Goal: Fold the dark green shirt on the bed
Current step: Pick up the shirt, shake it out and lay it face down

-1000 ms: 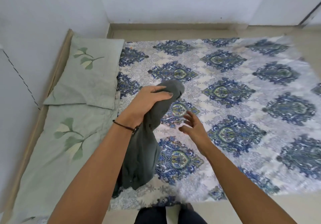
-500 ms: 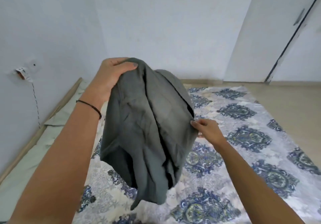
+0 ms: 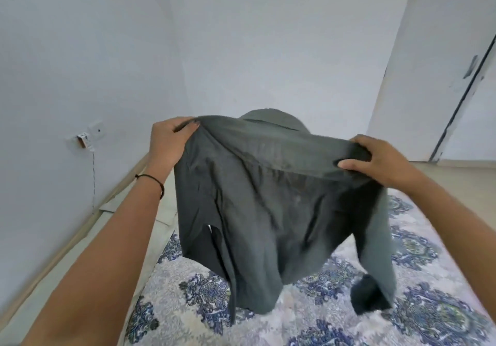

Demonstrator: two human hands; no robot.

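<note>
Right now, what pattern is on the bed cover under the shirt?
The bed cover is pale with repeating dark blue ornate medallions, shown in the head view.

Plain pale blue-white walls (image 3: pixel 241 37) meet in a corner, a white door with dark edge (image 3: pixel 456 90) stands at right, a beige floor (image 3: pixel 456 168) lies beneath, and a small wall socket with hanging wire (image 3: pixel 91 136) sits at left

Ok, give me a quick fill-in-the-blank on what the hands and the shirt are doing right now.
1. The dark green shirt is gripped by ____ hands.
2. The left hand has a thin black band on its ____.
3. The shirt hangs above the ____-patterned bed cover.
4. One sleeve dangles under the ____ hand.

Missing words: both; wrist; blue; right
</note>
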